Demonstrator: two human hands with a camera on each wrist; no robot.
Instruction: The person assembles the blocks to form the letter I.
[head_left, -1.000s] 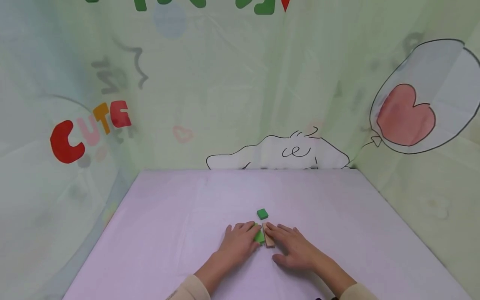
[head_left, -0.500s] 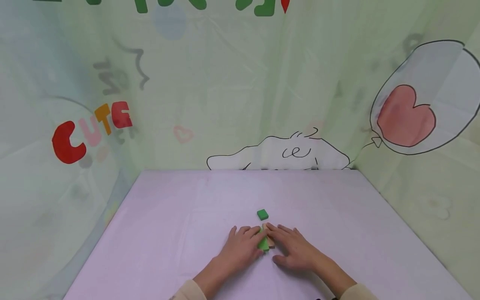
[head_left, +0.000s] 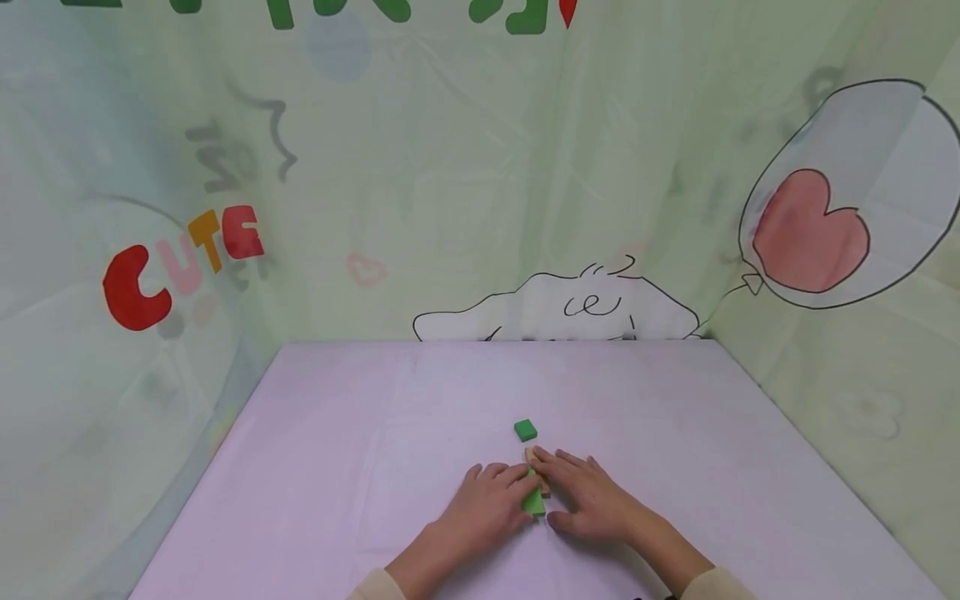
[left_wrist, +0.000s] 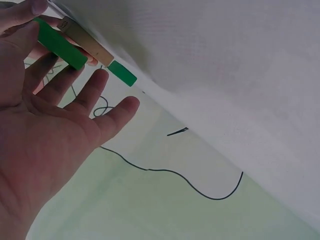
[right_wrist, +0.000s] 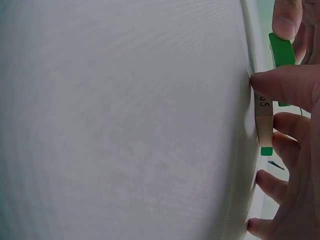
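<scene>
Fingers and thumb of the left hand (head_left: 486, 504) pinch the light green block (head_left: 534, 502), while its outer fingers fan out free in the left wrist view. From my remote seat I take the wooden block (left_wrist: 86, 41) as my landmark: the green one sits at its near left side, seemingly raised a little off the table (head_left: 337, 467); whether they touch I cannot tell. The right hand (head_left: 588, 496) has its fingers apart, two resting on the wooden block. Just beyond its far end is a small dark green block (head_left: 526, 431).

To do this well, I judge, the right fingertips should press lightly and hold the wooden block steady. I'd want the left pinch level and gentle, so the green block neither tips nor nudges its neighbour.
</scene>
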